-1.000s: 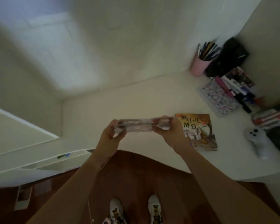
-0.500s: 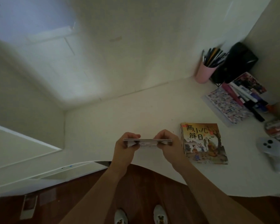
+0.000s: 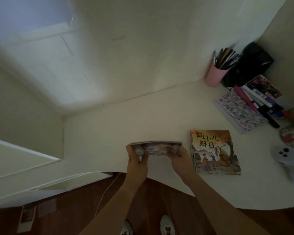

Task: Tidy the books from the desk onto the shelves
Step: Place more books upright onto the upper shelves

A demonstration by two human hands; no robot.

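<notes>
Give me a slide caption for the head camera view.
Both hands, left hand and right hand, hold a thin book above the desk.

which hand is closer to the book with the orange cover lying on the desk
Right. The right hand sits just beside the orange-cover book; the left hand grips the far end of the held book.
</notes>
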